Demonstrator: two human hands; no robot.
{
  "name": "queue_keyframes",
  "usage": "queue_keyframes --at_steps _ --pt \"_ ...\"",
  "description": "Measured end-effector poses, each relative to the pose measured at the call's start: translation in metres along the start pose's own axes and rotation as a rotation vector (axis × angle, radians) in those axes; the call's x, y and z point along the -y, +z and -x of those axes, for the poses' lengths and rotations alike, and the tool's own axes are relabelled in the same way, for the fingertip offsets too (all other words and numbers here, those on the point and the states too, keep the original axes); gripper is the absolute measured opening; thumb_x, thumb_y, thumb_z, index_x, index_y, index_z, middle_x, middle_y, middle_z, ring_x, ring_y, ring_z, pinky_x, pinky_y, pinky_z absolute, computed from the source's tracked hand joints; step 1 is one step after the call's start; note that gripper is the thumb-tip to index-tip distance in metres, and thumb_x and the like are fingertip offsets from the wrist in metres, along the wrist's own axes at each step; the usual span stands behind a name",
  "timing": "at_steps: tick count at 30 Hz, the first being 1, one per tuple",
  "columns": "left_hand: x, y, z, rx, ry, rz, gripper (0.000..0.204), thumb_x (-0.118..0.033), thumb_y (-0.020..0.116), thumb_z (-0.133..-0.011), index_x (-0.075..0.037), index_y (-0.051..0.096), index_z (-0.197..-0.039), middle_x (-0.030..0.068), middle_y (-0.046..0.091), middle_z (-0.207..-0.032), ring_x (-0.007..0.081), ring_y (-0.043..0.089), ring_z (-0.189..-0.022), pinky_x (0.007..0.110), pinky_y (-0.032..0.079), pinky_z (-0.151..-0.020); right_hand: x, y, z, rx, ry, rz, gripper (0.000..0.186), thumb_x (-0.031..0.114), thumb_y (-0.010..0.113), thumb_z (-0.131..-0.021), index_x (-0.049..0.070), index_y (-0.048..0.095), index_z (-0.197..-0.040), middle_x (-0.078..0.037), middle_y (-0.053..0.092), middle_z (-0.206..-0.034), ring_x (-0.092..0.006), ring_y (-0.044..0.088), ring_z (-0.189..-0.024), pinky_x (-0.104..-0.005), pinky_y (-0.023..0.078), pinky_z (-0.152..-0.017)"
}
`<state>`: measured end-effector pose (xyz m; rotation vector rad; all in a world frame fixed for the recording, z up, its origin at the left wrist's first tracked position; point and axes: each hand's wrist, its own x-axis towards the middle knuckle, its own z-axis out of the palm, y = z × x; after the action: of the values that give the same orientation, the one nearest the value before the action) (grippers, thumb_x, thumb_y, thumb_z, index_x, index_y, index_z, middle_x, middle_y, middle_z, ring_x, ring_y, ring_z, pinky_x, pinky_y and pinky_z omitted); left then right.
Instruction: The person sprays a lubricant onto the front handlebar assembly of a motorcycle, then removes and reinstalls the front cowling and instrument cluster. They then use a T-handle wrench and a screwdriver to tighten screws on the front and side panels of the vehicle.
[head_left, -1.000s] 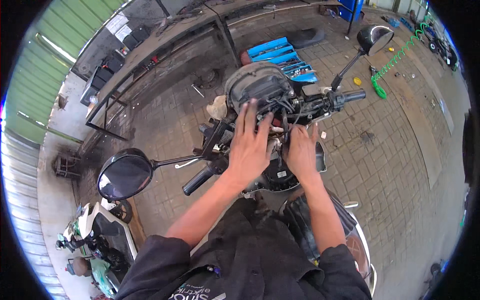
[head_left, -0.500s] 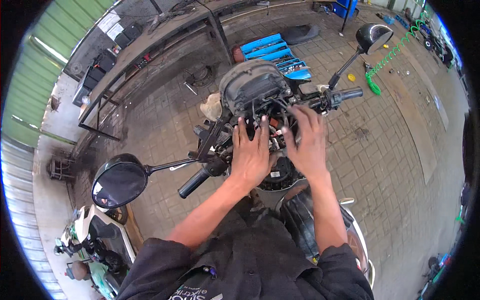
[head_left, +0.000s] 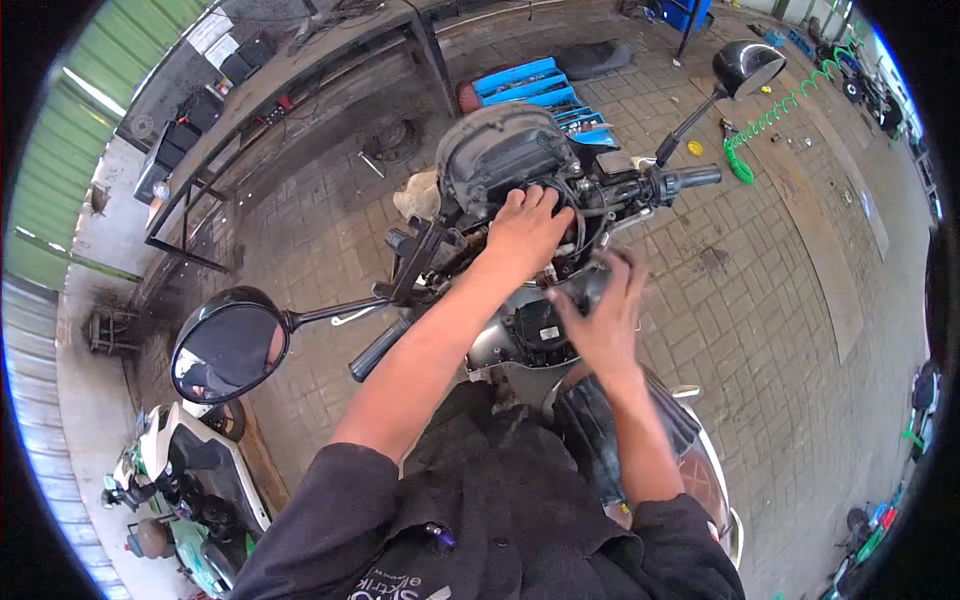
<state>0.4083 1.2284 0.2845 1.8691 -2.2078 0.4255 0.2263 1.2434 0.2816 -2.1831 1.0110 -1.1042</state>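
Before me stands a scooter with its front opened up, a dusty dark headlight housing (head_left: 500, 150) at the far side of the handlebar. My left hand (head_left: 530, 232) reaches into the black cables (head_left: 577, 215) just behind that housing, its fingers bent; the fingertips and whatever they grip are hidden. Nearer to me and to the right, my right hand (head_left: 605, 315) hovers over the silver-grey panel edge, slightly blurred, thumb and fingers apart and nothing visible in them. A round black cover (head_left: 541, 328) with a small white label lies between my forearms.
Mirrors stick out at left (head_left: 230, 352) and right (head_left: 748, 72). The right handlebar grip (head_left: 695, 178) points outward. Beyond the headlight lie a blue toolbox (head_left: 520, 80) and a metal workbench (head_left: 330, 75). A green coiled hose (head_left: 738, 165) hangs to the right; another scooter (head_left: 200, 460) stands lower left.
My left hand has moved forward and right into the cables, its fingers now bent. My right hand has drawn back toward me, away from the cables, uncovering more of the black cover.
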Motion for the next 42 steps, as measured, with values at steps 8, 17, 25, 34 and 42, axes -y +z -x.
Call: queue_keyframes --at_steps 8,17,25,34,42 --pt "-0.014 -0.085 0.000 0.235 -0.161 0.277 0.029 -0.017 0.068 -0.081 -0.012 0.067 -0.109 0.0189 0.054 -0.113 0.0384 0.052 -0.112 0.046 0.045 -0.094 -0.060 0.035 0.134 -0.254 0.717 -0.206 0.077 0.038 0.072 -0.084 -0.006 0.037 -0.136 -0.025 0.038 -0.135 -0.0358 0.042 -0.124 -0.0475 0.030 -0.107" --pt "-0.053 -0.153 0.068 0.109 -0.314 0.703 0.048 -0.016 0.069 -0.083 -0.001 0.048 -0.123 0.0198 0.056 -0.115 0.0373 0.057 -0.105 0.045 0.047 -0.089 -0.123 0.084 0.182 -0.168 1.476 -1.545 0.079 0.070 0.026 -0.094 0.013 0.037 -0.147 -0.014 0.041 -0.149 -0.0367 0.039 -0.134 -0.0580 0.024 -0.111" --pt "-0.109 -0.039 0.180 0.458 -0.339 0.387 0.079 -0.023 0.079 -0.073 -0.006 0.040 -0.139 0.0239 0.041 -0.136 0.0411 0.041 -0.127 0.049 0.036 -0.107 -0.128 0.106 0.116 -0.353 1.153 -1.732 0.068 0.062 0.034 -0.095 0.009 0.052 -0.134 -0.009 0.058 -0.130 -0.0312 0.054 -0.118 -0.0479 0.041 -0.104" --pt "-0.094 0.065 0.167 0.442 -0.154 0.167 0.080 -0.021 0.072 -0.077 -0.009 0.035 -0.146 0.0195 0.043 -0.140 0.0382 0.051 -0.120 0.049 0.043 -0.101 -0.156 0.159 0.135 -0.235 0.942 -1.753 0.059 0.056 0.031 -0.098 0.011 0.055 -0.128 -0.012 0.062 -0.122 -0.0312 0.057 -0.110 -0.0463 0.044 -0.099" --pt "-0.088 0.015 0.143 0.560 -0.232 0.547 0.063 -0.022 0.063 -0.084 -0.001 0.039 -0.139 0.0277 0.060 -0.113 0.0438 0.062 -0.096 0.049 0.051 -0.081 -0.099 0.124 0.158 -0.174 1.245 -1.586 0.083 0.078 0.024 -0.089 0.016 0.043 -0.140 -0.008 0.053 -0.134 -0.0302 0.050 -0.122 -0.0491 0.042 -0.099"
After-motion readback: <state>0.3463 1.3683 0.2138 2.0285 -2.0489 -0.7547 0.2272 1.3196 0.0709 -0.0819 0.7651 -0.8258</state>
